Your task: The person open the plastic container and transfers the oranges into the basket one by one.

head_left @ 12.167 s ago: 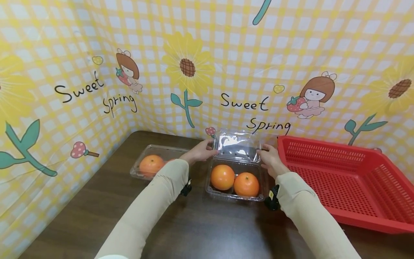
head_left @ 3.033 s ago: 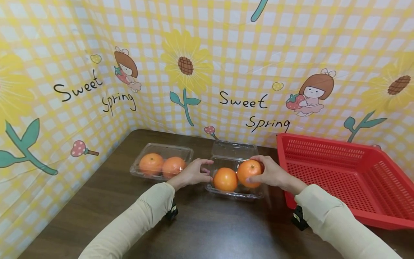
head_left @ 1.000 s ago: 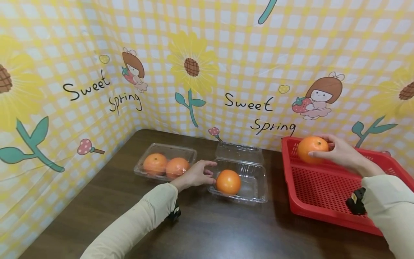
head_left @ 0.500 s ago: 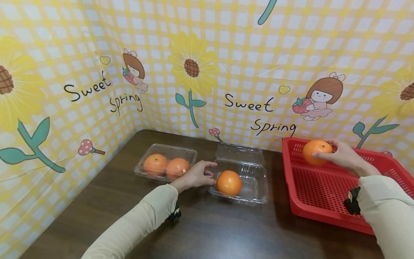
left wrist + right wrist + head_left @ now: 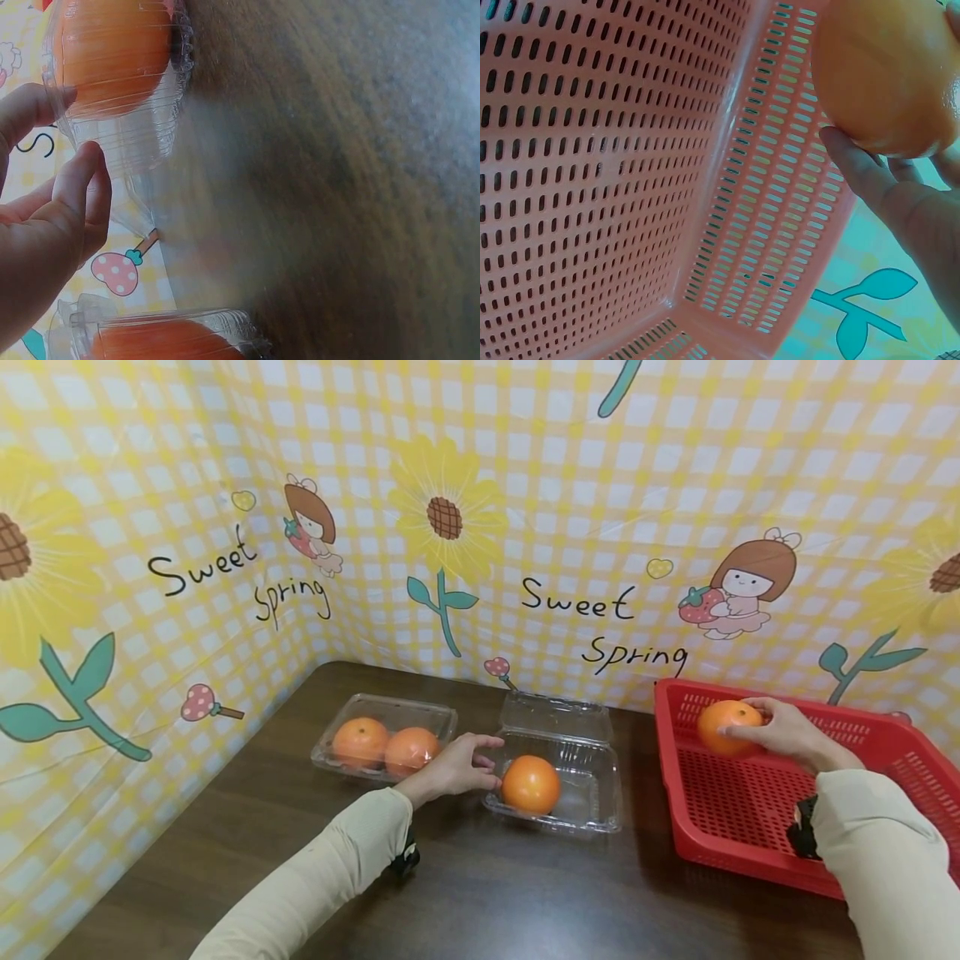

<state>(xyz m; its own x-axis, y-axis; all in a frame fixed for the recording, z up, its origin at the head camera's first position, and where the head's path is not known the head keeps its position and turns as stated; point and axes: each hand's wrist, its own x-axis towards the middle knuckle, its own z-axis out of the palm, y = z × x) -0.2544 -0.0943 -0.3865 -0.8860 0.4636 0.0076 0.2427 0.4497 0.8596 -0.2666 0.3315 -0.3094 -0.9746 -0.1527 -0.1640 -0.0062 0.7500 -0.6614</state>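
Note:
My right hand (image 5: 791, 735) holds an orange (image 5: 729, 727) inside the upper left part of the red basket (image 5: 750, 856); in the right wrist view the thumb and fingers curl round this orange (image 5: 889, 75) above the slotted floor. At centre, an opened clear plastic clamshell box (image 5: 588, 793) has its lid (image 5: 555, 717) folded back and one orange (image 5: 531, 785) in its left half. My left hand (image 5: 453, 764) pinches that box's left rim, thumb beside the orange; the left wrist view shows the fingertips (image 5: 88, 154) against the clear wall.
A closed clamshell box (image 5: 384, 706) with two oranges stands on the left, close behind my left forearm. The brown wooden table (image 5: 480, 893) meets a yellow checked cloth (image 5: 555, 527) at the back. The basket's raised rim borders the right side.
The right hand has lifted one orange out of the centre box, carried it right over the basket and lowered it slightly. Earlier, both hands held the box's lid. The left hand now stays at the box.

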